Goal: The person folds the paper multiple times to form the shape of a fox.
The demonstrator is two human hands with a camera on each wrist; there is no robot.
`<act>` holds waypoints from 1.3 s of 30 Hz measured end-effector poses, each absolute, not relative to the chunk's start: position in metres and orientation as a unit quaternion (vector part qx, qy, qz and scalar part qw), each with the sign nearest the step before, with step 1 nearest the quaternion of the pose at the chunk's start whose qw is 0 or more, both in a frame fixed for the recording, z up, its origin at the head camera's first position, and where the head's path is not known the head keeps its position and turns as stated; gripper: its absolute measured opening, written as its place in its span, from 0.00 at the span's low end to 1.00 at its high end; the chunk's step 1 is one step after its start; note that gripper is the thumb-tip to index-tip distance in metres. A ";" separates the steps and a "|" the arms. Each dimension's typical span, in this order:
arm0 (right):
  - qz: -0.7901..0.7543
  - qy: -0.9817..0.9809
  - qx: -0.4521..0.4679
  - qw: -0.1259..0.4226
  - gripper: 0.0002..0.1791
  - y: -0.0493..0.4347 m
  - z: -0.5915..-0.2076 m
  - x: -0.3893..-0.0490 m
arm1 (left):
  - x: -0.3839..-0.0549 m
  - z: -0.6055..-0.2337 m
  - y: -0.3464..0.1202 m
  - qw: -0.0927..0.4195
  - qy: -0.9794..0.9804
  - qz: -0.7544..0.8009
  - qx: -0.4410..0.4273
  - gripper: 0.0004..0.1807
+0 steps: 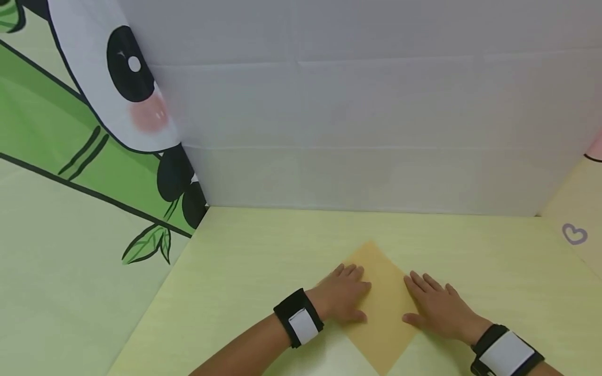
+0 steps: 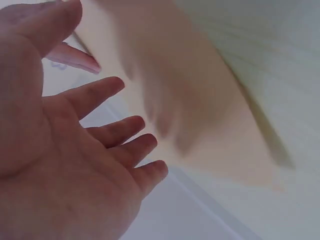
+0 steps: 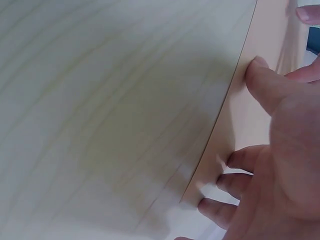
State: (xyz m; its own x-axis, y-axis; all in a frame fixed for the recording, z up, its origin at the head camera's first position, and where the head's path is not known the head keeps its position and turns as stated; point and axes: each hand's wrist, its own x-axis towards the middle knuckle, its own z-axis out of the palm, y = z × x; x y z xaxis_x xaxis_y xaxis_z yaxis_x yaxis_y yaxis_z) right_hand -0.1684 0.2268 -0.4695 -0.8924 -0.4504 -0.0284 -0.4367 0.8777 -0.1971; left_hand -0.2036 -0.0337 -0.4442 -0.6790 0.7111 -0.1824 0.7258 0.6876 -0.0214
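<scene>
A square sheet of orange paper [image 1: 385, 303] lies on the table like a diamond, one corner pointing away from me. My left hand [image 1: 343, 295] is spread over its left corner, palm down. At the right corner is my right hand [image 1: 437, 308], its fingertips and thumb right at the paper's edge. In the left wrist view the left hand [image 2: 75, 140] has its fingers apart and fairly straight above the paper [image 2: 195, 95]. The right wrist view has the fingertips and thumb of the right hand [image 3: 295, 125] on the paper [image 3: 245, 115] near its edge.
The pale yellow, wood-grained table [image 1: 263, 235] runs back to a plain light wall panel [image 1: 352, 115]. On the left stands a printed panel with a cartoon animal and green leaves [image 1: 146, 245]. A purple heart [image 1: 575, 234] is printed on the right side panel. Both wrists wear black straps [image 1: 298, 317].
</scene>
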 end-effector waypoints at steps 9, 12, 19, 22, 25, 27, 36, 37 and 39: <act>-0.087 0.968 -0.232 0.023 0.48 0.227 -0.471 -0.166 | -0.164 -0.435 -0.041 0.095 0.931 -0.039 0.350 0.46; -0.087 0.968 -0.233 0.023 0.47 0.227 -0.471 -0.166 | -0.161 -0.440 -0.046 0.076 0.947 -0.034 0.311 0.50; -0.089 0.968 -0.236 0.021 0.47 0.224 -0.471 -0.167 | -0.157 -0.449 -0.053 0.079 0.954 -0.038 0.287 0.50; -0.095 0.968 -0.230 0.015 0.48 0.223 -0.470 -0.169 | -0.156 -0.452 -0.053 0.062 0.953 -0.050 0.293 0.50; -0.117 0.968 -0.223 -0.002 0.46 0.221 -0.466 -0.174 | -0.156 -0.453 -0.052 0.050 0.952 -0.058 0.295 0.51; -0.139 0.967 -0.215 -0.012 0.42 0.218 -0.463 -0.178 | -0.156 -0.452 -0.051 0.051 0.953 -0.058 0.293 0.51; -0.283 0.951 -0.109 0.054 0.31 0.211 -0.453 -0.201 | -0.157 -0.448 -0.049 0.049 0.952 -0.070 0.293 0.51; -0.293 0.949 -0.102 0.065 0.31 0.211 -0.452 -0.204 | -0.157 -0.448 -0.049 0.048 0.953 -0.069 0.292 0.51; -0.303 0.945 -0.094 0.084 0.31 0.212 -0.451 -0.208 | -0.157 -0.448 -0.050 0.049 0.954 -0.069 0.289 0.51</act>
